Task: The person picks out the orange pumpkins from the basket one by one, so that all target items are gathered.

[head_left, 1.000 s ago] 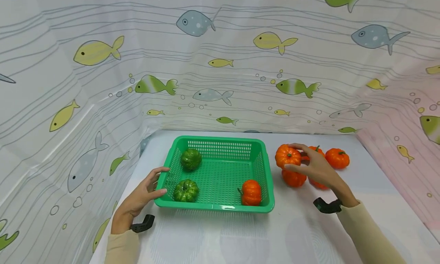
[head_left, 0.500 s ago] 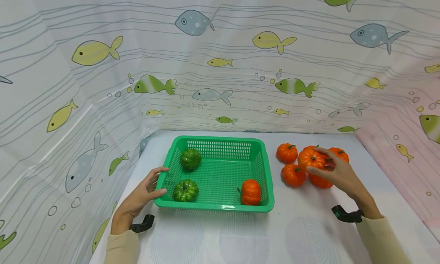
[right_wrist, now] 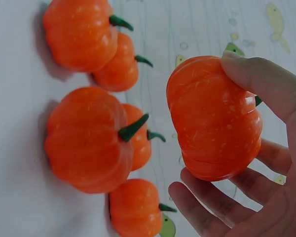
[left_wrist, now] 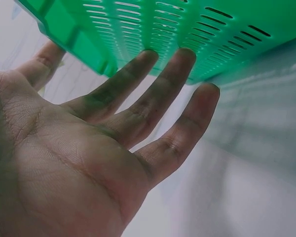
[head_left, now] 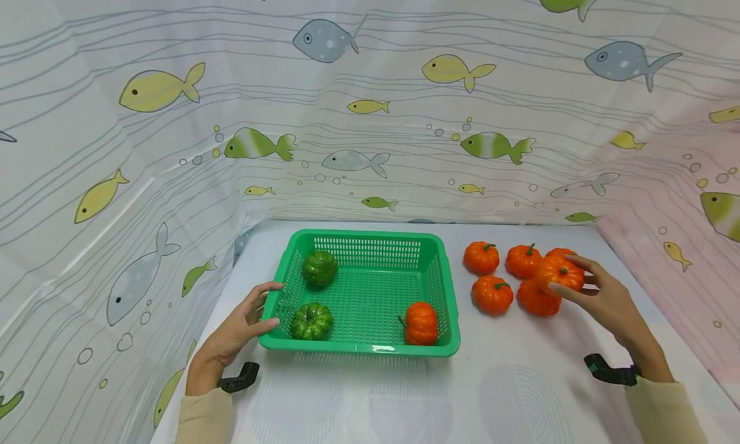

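Observation:
My right hand pinches an orange toy pumpkin between thumb and fingers, above the right end of the orange group. In the right wrist view this held pumpkin is lifted clear of the others, its stem mostly hidden. Several more orange pumpkins rest on the table right of a green plastic basket. My left hand is at the basket's left side; the left wrist view shows its fingers fairly straight against the slotted wall. Inside the basket lie two green pumpkins and one orange pumpkin.
A white table carries everything. Fish-printed curtains hang behind it and at both sides. Each wrist wears a black camera strap.
My right hand has carried its pumpkin rightward from over the left orange pumpkins to over the right ones. My left hand and the basket keep their place.

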Demonstrator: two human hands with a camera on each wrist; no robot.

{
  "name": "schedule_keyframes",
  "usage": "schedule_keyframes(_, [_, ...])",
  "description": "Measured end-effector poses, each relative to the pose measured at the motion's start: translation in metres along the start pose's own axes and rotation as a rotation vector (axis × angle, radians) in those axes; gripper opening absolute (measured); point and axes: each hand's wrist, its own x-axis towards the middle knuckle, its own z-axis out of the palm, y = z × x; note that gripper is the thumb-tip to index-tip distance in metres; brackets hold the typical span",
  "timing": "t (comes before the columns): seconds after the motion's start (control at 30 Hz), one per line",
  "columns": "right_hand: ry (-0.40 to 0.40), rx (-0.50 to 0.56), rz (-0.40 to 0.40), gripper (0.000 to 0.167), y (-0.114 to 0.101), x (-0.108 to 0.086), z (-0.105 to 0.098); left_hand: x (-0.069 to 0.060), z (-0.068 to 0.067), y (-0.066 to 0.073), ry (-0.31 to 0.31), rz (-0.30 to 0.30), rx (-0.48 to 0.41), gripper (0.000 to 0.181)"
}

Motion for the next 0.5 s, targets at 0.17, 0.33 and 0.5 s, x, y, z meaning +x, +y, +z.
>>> schedule_keyframes(0.17, [0.018, 0.001, 0.013, 0.088, 0.014, 0.001, -0.004, -0.001, 0.0, 0.0, 0.002, -0.005, 0.001, 0.067])
schedule_keyframes(0.33, [0.038, 0.014, 0.055, 0.089, 0.03, 0.003, -0.008, 0.001, -0.001, 0.0, 0.003, -0.006, 0.009, 0.066])
schedule_keyframes(0.5, [0.043, 0.026, 0.114, 0.092, 0.043, 0.001, -0.009, 0.0, -0.001, -0.002, 0.001, -0.004, 0.006, 0.066])
